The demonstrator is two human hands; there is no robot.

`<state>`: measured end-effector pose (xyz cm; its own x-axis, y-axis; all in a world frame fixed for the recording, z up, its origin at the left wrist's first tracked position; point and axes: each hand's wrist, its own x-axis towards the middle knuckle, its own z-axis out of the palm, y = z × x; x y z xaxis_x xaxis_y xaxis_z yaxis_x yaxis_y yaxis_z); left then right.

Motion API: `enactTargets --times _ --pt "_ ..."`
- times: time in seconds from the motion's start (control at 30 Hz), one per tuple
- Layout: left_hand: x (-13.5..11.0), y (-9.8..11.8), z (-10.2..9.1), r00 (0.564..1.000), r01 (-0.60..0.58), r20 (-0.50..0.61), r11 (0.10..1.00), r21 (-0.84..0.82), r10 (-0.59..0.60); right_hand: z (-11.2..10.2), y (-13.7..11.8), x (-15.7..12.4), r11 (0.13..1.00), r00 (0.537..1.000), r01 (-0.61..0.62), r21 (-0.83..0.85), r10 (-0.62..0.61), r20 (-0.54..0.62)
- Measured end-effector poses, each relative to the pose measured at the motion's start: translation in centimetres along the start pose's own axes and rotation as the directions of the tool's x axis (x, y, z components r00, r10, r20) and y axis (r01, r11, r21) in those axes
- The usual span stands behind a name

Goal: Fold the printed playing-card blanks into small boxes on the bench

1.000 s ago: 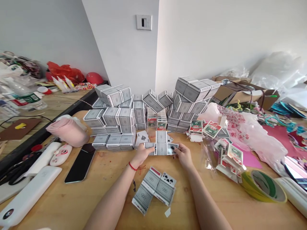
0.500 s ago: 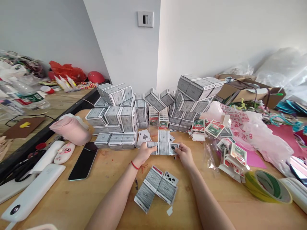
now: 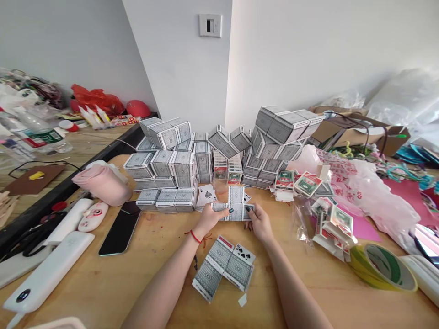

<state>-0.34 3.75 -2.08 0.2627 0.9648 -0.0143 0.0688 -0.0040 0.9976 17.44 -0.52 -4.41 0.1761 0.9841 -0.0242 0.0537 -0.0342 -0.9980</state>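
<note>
Between my hands is a grey-backed piece made of playing cards, with one flap standing up and others reaching to each side. My left hand grips its left flap, thumb pressed on the front. My right hand pinches the right flap, with its lower fingers curled behind. A loose ace of spades lies flat just beyond my left hand. Nearer me on the table rests a joined group of folded cards, with a ten of spades showing at its upper right.
Stacked card blocks stand at the back left and back right. A black phone and white power strip lie left. Opened card boxes and a yellow tape roll lie right. A paper scrap sits near me.
My left thumb has slid right along the front of the held cards. My right hand has moved slightly inward, its fingers curling lower. The view has shifted a little.
</note>
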Motion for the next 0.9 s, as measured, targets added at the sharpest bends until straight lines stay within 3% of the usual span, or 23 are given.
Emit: enactTargets --times 0.33,0.5,0.67,0.9 --pt "0.0 -0.3 0.6 0.999 -0.003 -0.054 1.0 0.03 0.005 0.4 0.1 -0.2 0.999 0.999 0.027 -0.025 -0.026 0.029" --pt "0.0 -0.5 0.4 1.0 -0.002 -0.014 1.0 0.022 0.003 0.7 -0.1 -0.4 0.999 0.999 0.03 0.019 -0.03 0.038" --pt "0.1 -0.5 0.3 1.0 -0.016 -0.008 1.0 0.003 0.016 0.8 -1.2 -0.5 0.992 0.991 0.046 0.12 -0.06 0.117" --pt "0.0 -0.1 0.2 0.999 -0.032 -0.017 0.999 -0.014 0.032 0.9 -1.1 -0.8 0.996 0.98 0.031 0.087 -0.048 0.193"
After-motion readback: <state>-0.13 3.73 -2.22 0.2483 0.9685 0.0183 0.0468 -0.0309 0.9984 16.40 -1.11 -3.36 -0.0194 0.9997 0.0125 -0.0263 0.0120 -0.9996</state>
